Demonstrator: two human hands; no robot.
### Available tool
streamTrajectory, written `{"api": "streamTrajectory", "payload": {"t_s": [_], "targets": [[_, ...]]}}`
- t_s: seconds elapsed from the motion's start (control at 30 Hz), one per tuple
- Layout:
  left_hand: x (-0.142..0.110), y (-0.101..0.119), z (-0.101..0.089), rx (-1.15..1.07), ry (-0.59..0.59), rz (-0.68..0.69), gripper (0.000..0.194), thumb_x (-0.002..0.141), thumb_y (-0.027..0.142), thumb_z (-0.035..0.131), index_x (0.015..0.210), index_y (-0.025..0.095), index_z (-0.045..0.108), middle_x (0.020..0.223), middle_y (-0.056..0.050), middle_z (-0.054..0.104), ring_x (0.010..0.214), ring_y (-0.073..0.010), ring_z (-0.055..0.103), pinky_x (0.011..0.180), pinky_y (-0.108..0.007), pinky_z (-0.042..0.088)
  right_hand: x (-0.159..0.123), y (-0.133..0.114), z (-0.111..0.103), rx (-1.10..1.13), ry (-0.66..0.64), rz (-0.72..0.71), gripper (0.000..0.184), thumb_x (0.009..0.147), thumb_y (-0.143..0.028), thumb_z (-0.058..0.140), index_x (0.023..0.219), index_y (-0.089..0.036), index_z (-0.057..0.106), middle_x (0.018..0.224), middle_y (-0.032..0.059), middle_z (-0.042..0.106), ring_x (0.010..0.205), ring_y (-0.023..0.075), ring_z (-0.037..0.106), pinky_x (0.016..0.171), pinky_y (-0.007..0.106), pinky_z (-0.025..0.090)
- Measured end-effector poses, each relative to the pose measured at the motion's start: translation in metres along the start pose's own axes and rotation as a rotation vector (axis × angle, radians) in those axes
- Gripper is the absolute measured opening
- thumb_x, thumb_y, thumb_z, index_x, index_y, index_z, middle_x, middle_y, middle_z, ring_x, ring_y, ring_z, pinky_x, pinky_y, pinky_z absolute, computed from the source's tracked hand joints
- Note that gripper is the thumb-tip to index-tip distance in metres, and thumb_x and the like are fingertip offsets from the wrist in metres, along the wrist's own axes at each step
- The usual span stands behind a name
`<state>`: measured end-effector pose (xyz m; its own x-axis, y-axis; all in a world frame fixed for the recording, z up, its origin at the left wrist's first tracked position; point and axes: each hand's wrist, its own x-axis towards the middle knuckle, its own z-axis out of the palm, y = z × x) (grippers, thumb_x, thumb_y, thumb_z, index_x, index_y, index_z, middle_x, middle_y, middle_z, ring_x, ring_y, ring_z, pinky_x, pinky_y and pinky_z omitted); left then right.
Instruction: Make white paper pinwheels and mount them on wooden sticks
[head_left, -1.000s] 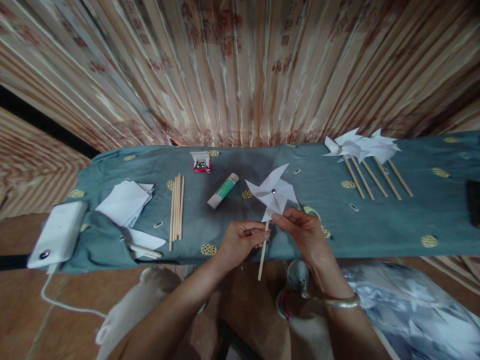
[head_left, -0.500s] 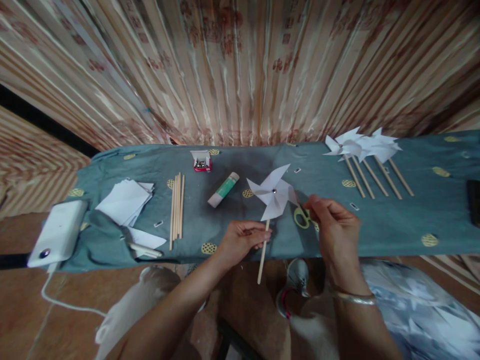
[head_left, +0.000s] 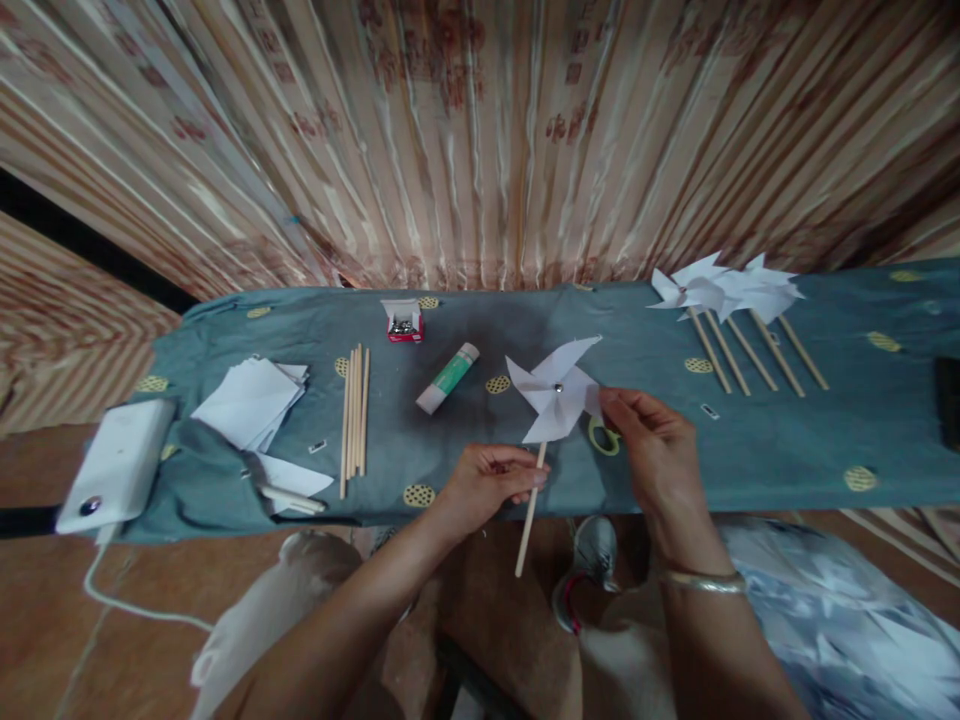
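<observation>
Since the earlier frame, the right hand [head_left: 652, 435] has come in from beside the scissors [head_left: 607, 452] to the right-hand blade of the white pinwheel [head_left: 556, 410], which itself sits slightly farther right and has its blades turned a little. Taking the glue stick [head_left: 448, 378] as landmark, the pinwheel is just to its right, its head about level with it and held apart from it. The wooden stick [head_left: 529, 525] makes its long axis, running from the paper head towards the person, lower end leaning slightly left. The left hand [head_left: 491, 485], nearer than the glue stick and a little to its right, has thumb and fingertips clamped on that stick just below the paper. The head thus lies beyond the left fingers and directly left of the right fingertips, so the right hand is nearer the blade. Its thumb and forefinger are bunched at the blade's tip, seemingly touching; whether paper is pinched between them I cannot tell. Well right of the glue stick lie more pinwheels [head_left: 705, 285].
</observation>
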<state>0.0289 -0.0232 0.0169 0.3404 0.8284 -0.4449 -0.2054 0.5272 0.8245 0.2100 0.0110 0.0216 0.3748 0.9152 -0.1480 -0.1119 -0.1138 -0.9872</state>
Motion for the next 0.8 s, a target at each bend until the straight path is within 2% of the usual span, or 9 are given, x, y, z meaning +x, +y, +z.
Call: {"api": "streamTrajectory", "payload": {"t_s": [0.2, 0.8], "targets": [[0.0021, -0.0013, -0.0003, -0.009, 0.017, 0.013, 0.037, 0.052, 0.042, 0.087, 0.072, 0.013, 0.076, 0.057, 0.000, 0.064, 0.050, -0.0061, 0.048, 0.053, -0.021, 0.039, -0.0013, -0.0011, 0.0012, 0.054, 0.005, 0.064, 0.025, 0.052, -0.039, 0.085, 0.062, -0.019, 0.073, 0.054, -0.0034, 0.059, 0.050, 0.0064, 0.044, 0.048, 0.020, 0.032], [0.0072, -0.0074, 0.0002, -0.037, 0.073, 0.065, 0.035, 0.050, 0.042, 0.087, 0.070, 0.015, 0.076, 0.055, 0.000, 0.065, 0.047, -0.0061, 0.047, 0.050, -0.021, 0.037, -0.0079, 0.0015, 0.0022, 0.025, -0.109, 0.085, 0.026, 0.060, -0.040, 0.083, 0.058, -0.019, 0.068, 0.051, -0.0044, 0.052, 0.051, 0.0077, 0.039, 0.052, 0.024, 0.027]]}}
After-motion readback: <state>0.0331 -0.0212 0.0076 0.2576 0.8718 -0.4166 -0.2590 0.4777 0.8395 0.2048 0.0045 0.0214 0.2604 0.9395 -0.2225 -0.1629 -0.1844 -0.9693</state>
